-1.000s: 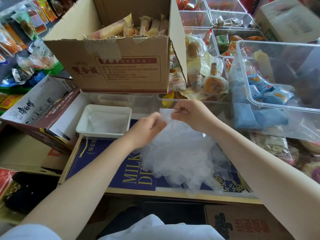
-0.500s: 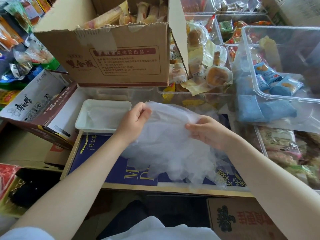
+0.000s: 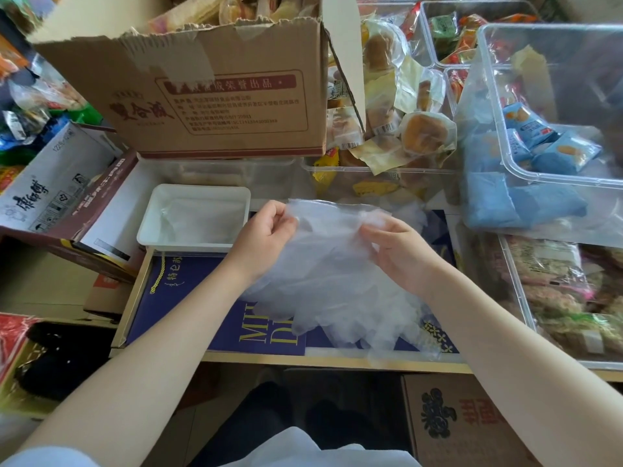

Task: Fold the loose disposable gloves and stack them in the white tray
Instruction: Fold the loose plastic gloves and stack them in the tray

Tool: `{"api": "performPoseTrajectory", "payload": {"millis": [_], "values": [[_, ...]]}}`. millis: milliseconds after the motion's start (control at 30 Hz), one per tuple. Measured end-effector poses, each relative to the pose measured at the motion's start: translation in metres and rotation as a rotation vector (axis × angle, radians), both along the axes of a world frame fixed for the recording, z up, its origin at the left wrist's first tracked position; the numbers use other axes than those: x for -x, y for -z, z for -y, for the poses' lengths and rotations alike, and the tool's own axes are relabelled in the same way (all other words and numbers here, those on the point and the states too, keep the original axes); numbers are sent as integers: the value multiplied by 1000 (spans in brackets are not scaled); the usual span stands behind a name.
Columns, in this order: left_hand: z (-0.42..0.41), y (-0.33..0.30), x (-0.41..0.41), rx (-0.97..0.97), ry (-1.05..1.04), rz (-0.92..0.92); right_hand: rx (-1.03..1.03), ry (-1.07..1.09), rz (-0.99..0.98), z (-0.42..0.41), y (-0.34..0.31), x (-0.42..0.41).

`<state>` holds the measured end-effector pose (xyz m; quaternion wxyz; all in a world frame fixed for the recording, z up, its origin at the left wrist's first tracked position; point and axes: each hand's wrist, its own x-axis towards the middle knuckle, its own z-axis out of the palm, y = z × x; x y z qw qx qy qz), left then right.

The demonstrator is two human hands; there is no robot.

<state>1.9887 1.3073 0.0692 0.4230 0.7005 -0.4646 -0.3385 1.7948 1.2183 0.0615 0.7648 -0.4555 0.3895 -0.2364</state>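
Left hand (image 3: 264, 235) and right hand (image 3: 397, 247) pinching one glove (image 3: 328, 230), one white tray (image 3: 194, 244) beside

Pale plastics against navy and brown

Translucent whitish gloves (image 3: 323, 264) lie over a navy box (image 3: 188, 298) with yellow lettering; the tray (image 3: 148, 227) is white, the far cardboard carton (image 3: 219, 106) brown with maroon print, right-hand snack packets (image 3: 526, 197) blue.

There is one view only, from a wide-angle camera worn on the person's head. It looks forward and steeply down over both forearms, close above the white tray (image 3: 194, 215). The tray lies left of the picture's centre; ground nearer than the tray fills the lower edge, shelves beyond it the upper edge. Straight lines bow outward from the tray.
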Motion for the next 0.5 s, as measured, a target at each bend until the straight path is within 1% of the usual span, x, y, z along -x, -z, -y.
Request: {"api": "performPoseTrajectory", "payload": {"millis": [100,167,300,367,433,500], "values": [[-1,-3,1,18,-4,2,37,-30,80,1,-5,2],[-1,-8,1,64,-27,-15,15,-35,73,0,-4,4],[-1,-12,2,125,-71,6,74,-143,-157,-8,0,-1],[-2,-12,1,109,-72,19,23,-76,-171,-8,2,-5],[-3,-10,0,86,-66,38,-12,11,-136,-7,-1,-9],[-5,-10,0,71,-68,50,28,42,-125,-7,-2,-13]]}}
